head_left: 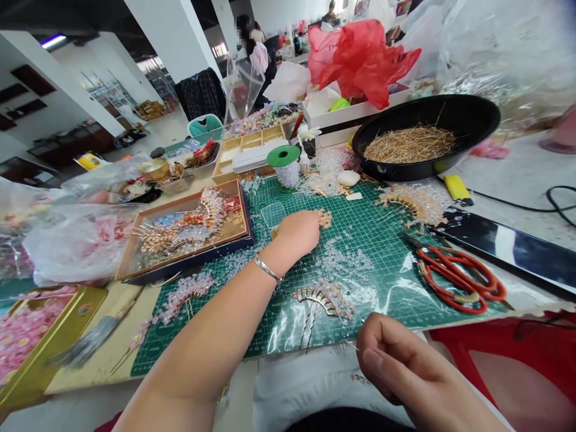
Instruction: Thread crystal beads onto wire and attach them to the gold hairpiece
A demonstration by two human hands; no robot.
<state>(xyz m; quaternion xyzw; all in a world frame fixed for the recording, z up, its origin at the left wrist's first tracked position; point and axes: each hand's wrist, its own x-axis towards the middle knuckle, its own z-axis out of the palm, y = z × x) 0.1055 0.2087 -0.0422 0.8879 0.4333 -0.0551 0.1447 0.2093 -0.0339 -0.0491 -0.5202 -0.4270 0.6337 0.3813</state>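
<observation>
My left hand [299, 233], with a silver bangle at the wrist, reaches across the green cutting mat [387, 240]. It is at a small pile of peach flower-shaped pieces [324, 218]; the back of the hand hides its fingers. Near the mat's front edge my right hand [391, 360] is closed in a pinch, and a thin wire [352, 346] sticks out from its fingertips. Between the hands lies a gold hair comb [317, 297] with clear and peach beads on its right side. Loose clear beads [344, 259] are scattered beyond it.
Red-handled scissors [459, 273] and a finished-looking beaded comb [414, 207] lie right. A black bowl [477, 129] of gold pins stands behind. At left are a box of hair ornaments [247, 231] and a pink beaded piece [184, 294]. A green-topped spool [287, 165] stands at the back.
</observation>
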